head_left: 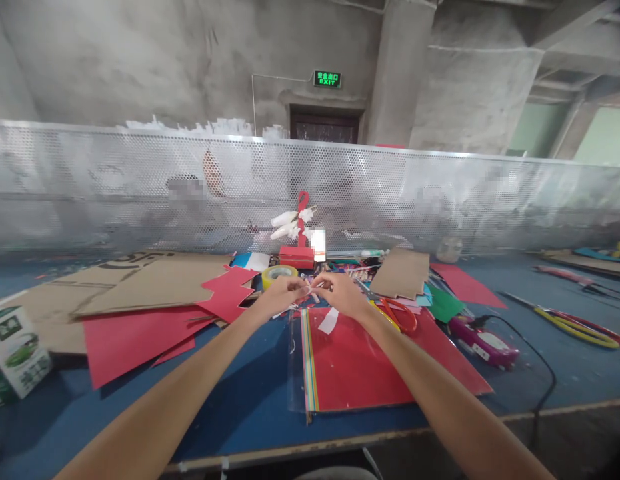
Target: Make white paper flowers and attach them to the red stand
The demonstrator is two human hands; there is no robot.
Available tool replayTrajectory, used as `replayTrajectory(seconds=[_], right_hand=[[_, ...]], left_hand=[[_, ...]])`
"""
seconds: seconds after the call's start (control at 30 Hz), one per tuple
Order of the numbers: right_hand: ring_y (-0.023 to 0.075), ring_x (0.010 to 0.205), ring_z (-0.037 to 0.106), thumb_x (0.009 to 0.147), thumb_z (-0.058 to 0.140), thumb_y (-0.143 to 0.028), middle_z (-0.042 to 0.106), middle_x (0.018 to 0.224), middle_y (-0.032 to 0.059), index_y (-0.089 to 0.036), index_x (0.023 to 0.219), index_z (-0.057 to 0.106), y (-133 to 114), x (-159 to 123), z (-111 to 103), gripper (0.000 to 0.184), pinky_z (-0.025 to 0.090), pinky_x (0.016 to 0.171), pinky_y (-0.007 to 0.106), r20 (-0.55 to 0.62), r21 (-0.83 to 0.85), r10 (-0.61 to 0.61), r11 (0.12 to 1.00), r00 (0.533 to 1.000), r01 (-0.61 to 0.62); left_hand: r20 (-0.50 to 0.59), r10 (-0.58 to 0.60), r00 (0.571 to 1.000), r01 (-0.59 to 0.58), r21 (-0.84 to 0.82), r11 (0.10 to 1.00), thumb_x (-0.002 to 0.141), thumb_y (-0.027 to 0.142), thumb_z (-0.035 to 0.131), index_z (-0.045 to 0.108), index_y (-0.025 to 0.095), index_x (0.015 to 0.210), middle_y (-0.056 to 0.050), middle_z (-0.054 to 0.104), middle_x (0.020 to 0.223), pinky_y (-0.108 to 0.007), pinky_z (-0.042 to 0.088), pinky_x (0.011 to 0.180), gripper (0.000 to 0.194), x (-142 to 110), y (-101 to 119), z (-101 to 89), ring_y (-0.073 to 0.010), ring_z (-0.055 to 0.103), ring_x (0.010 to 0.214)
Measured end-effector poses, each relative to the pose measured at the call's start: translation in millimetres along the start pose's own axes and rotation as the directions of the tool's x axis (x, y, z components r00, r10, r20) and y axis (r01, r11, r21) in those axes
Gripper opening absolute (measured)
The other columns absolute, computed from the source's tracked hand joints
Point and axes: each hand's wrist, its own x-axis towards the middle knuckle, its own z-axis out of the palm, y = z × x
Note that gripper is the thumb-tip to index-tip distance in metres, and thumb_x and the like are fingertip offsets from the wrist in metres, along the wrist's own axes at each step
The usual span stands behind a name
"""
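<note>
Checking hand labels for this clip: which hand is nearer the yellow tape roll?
The left. The left hand is just in front of the yellow tape roll; whether they touch is unclear. The right hand is farther away, off to the roll's right.

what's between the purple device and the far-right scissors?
Head view: a black cable curves across the blue tabletop between the purple device and the far-right scissors.

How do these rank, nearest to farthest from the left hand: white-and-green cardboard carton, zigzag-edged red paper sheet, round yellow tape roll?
1. Tape roll, just beyond the left hand.
2. Zigzag red sheet, left of roll.
3. Carton, far left.
</note>
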Motion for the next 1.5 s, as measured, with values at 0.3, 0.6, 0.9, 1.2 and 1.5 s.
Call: replayTrajectory(seconds=[0.3,0.6,0.9,1.2,1.5], right_hand=[[0.0148,0.065,0.060,0.086,0.062,-0.030,0.070,0.076,0.0018,-0.020,0.086,0.069,5.0,0.3,-0.1,0.012,0.040,0.064,0.024,-0.031,-0.091,-0.005,0.996,1.000,0.002],[0.0126,0.061,0.056,0.091,0.056,-0.036,0.067,0.068,0.0002,-0.018,0.076,0.067,3.6,1.2,-3.1,0.026,0.034,0.061,0.023,-0.030,-0.167,0.001,0.986,1.000,-0.006],[0.0118,0.047,0.055,0.096,0.038,-0.054,0.055,0.045,-0.0001,-0.018,0.053,0.058,0.4,-1.6,-5.1,0.060,0.035,0.055,0.023,0.027,-0.108,0.092,0.990,0.995,-0.089],[0.0149,0.064,0.063,0.084,0.062,-0.039,0.070,0.077,0.0031,-0.018,0.092,0.066,2.1,-0.5,-4.6,0.024,0.046,0.062,0.024,-0.013,0.157,0.064,0.986,0.998,-0.061],[0.0121,0.056,0.055,0.093,0.048,-0.040,0.065,0.062,0.0005,-0.017,0.064,0.062,-3.3,-2.5,-7.1,0.039,0.037,0.058,0.023,-0.006,-0.092,-0.033,0.995,0.999,0.032]], left_hand=[[-0.030,0.015,0.999,-0.013,0.076,0.997,0.079,0.052,0.062,0.069,0.014,0.078,-0.001,0.060,0.065,-0.024,0.039,0.055,0.038,0.4,4.5,-0.5,-0.0135,0.052,0.059],[-0.042,0.028,0.999,-0.025,0.081,0.996,0.081,0.047,0.058,0.069,0.014,0.080,-0.002,0.061,0.068,-0.025,0.039,0.058,0.034,-0.6,10.3,0.5,-0.0147,0.054,0.062],[-0.005,0.039,0.999,-0.038,0.036,0.999,0.082,0.046,0.059,0.066,0.015,0.080,-0.001,0.061,0.069,-0.024,0.039,0.057,0.032,-4.3,18.3,1.2,-0.0140,0.053,0.061],[-0.039,0.004,0.999,-0.004,0.006,1.000,0.081,0.050,0.059,0.067,0.016,0.079,-0.002,0.064,0.071,-0.025,0.043,0.060,0.036,2.8,-0.3,-1.4,-0.0152,0.059,0.065],[-0.033,0.014,0.999,-0.015,-0.015,1.000,0.081,0.050,0.059,0.068,0.015,0.080,-0.002,0.063,0.071,-0.026,0.043,0.060,0.036,4.1,-2.5,-2.4,-0.0150,0.058,0.064]])
